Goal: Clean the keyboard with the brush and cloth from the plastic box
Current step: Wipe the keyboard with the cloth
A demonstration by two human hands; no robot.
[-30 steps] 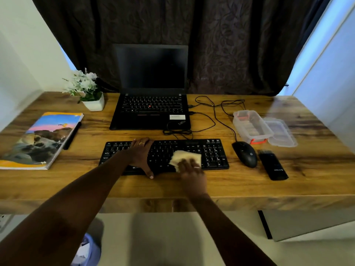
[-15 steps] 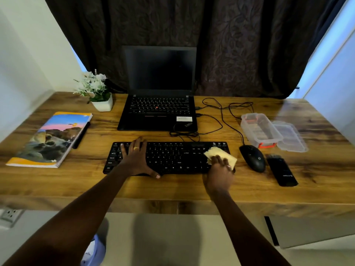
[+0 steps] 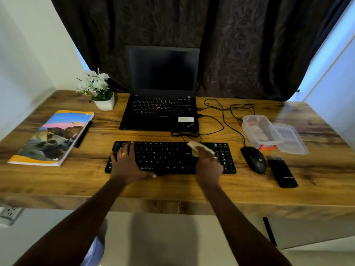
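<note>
Right hand [image 3: 208, 166]: fingers curled closed around a pale cloth [image 3: 195, 147], pressed onto the right-centre keys; part of the wad shows past the fingertips, the rest is hidden in the grip.

Left hand [image 3: 127, 166]: spread flat, palm down on the left end of the keyboard, thumb lying along its near edge. It holds nothing and appears to pin the board in place.

Cloth: soft, light, bunches readily. Judged best taken as a folded pad under the fingertips so that a flat face meets the keys; a loose corner might snag on keycaps.

Keyboard [image 3: 171, 157]: black, flat, lying on the table [image 3: 249, 191] in front of a laptop [image 3: 161, 96]. Probably light and rigid, liable to slide under a sideways wipe, so a steadying palm at one end suits it. Its keys give under pressure. A cable [image 3: 217, 120] runs from behind it.

Plastic box [image 3: 258, 131]: clear, open, well to the right, its lid [image 3: 292, 139] beside it. Thin-walled and likely very light.

Brush [image 3: 281, 172]: a dark flat object lying near the box, just right of the mouse [image 3: 254, 160], is probably this; bristles too blurred to confirm.

Stage, as judged: cloth wiping in progress.
</note>
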